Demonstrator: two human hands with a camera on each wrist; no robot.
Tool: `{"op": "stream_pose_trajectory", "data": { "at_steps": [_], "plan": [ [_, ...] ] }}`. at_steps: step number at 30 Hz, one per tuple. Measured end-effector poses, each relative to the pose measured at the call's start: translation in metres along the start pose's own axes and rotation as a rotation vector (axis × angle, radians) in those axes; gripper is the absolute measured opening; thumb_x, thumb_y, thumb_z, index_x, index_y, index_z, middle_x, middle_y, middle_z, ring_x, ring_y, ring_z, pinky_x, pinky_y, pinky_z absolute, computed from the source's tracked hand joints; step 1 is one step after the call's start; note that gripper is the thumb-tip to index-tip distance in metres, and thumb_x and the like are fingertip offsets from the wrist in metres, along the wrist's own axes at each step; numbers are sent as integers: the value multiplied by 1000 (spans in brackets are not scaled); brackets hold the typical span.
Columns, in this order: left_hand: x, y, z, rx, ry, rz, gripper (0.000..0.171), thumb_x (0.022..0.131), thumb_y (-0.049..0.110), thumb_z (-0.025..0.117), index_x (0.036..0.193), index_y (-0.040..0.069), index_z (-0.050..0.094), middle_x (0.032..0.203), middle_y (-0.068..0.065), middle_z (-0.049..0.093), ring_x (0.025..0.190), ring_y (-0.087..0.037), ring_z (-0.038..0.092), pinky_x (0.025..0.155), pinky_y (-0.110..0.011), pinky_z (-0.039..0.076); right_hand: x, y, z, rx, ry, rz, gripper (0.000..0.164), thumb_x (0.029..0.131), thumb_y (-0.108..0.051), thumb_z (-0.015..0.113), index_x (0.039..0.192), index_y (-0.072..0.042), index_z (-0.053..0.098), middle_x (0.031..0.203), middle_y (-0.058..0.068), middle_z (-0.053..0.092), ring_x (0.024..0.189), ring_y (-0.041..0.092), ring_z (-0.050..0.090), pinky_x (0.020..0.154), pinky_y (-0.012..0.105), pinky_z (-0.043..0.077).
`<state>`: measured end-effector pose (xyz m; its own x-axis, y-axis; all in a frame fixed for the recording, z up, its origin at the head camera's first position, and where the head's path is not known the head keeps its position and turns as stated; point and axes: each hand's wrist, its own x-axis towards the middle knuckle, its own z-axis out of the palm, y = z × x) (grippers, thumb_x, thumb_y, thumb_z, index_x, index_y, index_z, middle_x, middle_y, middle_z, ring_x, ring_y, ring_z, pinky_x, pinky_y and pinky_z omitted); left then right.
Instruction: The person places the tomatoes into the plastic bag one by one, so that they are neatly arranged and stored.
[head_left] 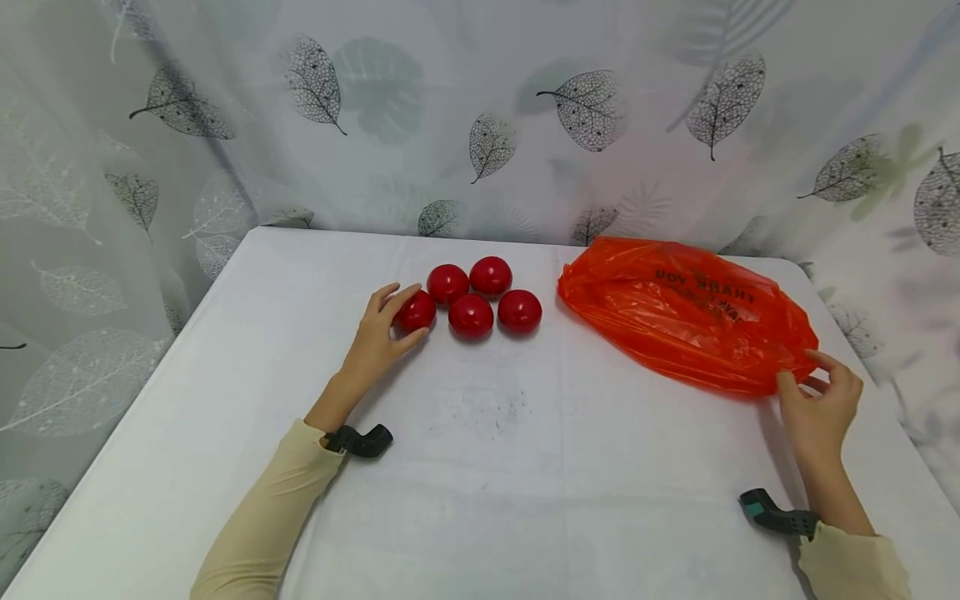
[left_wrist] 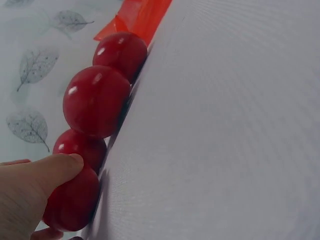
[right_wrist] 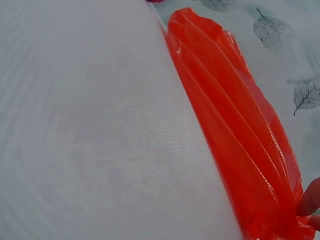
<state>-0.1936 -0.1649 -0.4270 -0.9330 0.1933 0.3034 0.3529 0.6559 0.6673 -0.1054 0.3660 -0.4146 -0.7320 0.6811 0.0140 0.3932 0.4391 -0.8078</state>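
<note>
Several glossy, dark red balls cluster on the white table in the head view. My left hand has its thumb and fingers around the leftmost red ball. In the left wrist view, the thumb lies across the top of that ball, while other fingers are mostly hidden. A crumpled orange-red plastic bag with dark printing lies to the right of the cluster. At the bag's near right corner, my right hand pinches the plastic between thumb and fingers; only fingertips show in the right wrist view.
The other red balls sit close together just right of my left hand. A white cloth covers the table. Behind it hangs a leaf-patterned curtain, close to the table's far edge.
</note>
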Motion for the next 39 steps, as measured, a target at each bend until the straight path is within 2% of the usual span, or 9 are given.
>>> {"op": "stream_pose_trajectory", "data": {
  "at_steps": [4, 6, 11, 16, 20, 26, 31, 39],
  "plan": [
    [0, -1, 1, -3, 4, 9, 63, 85, 15, 76, 142, 14, 49, 145, -23, 37, 132, -39, 42, 103, -52, 44, 2, 2, -1, 22, 5, 14, 46, 93, -20, 54, 139, -21, 45, 137, -5, 33, 86, -9, 38, 68, -1, 38],
    [-1, -2, 1, -2, 5, 15, 61, 85, 15, 76, 140, 14, 51, 143, -23, 38, 132, -39, 42, 102, -53, 44, 2, 3, -1, 31, 10, 8, 45, 92, -19, 55, 137, -20, 47, 134, -5, 34, 82, -9, 39, 64, -2, 36],
    [-1, -2, 1, -4, 8, 17, 57, 86, 16, 75, 139, 13, 53, 142, -23, 39, 130, -39, 44, 103, -53, 44, 1, 4, -1, 26, 9, 1, 44, 91, -18, 56, 135, -19, 49, 130, -4, 35, 78, -9, 40, 62, -2, 36],
    [-2, 0, 1, -4, 19, 21, 57, 87, 16, 75, 139, 13, 52, 142, -22, 39, 130, -39, 44, 103, -53, 44, 0, 4, -1, 12, -26, 29, 47, 93, -19, 56, 139, -19, 44, 143, 7, 30, 81, -8, 38, 61, -2, 37],
    [-2, 2, 0, 3, 44, 51, 57, 87, 16, 75, 139, 12, 52, 142, -23, 39, 130, -39, 44, 102, -53, 45, 0, 4, -2, 18, -54, 54, 48, 95, -20, 55, 141, -22, 42, 150, 9, 24, 83, -7, 36, 60, -1, 37],
    [1, 9, -4, 0, 68, 82, 57, 87, 14, 75, 139, 11, 52, 142, -23, 39, 129, -39, 45, 100, -52, 47, 1, 4, -2, 7, -37, 38, 46, 94, -20, 55, 139, -21, 43, 143, 6, 28, 82, -7, 38, 61, -2, 37],
    [3, 19, -9, -12, 88, 91, 57, 85, 12, 76, 138, 11, 53, 141, -24, 40, 129, -39, 45, 98, -52, 48, 2, 4, -3, 3, -36, 27, 48, 94, -20, 55, 140, -19, 43, 144, 8, 28, 82, -7, 38, 62, -2, 37],
    [7, 29, -5, -18, 107, 141, 59, 84, 13, 78, 138, 13, 55, 140, -24, 42, 126, -38, 47, 95, -50, 51, 1, 4, -3, 5, -40, 10, 48, 93, -19, 55, 139, -16, 44, 143, 9, 29, 80, -7, 38, 60, -2, 37]
  ]
}}
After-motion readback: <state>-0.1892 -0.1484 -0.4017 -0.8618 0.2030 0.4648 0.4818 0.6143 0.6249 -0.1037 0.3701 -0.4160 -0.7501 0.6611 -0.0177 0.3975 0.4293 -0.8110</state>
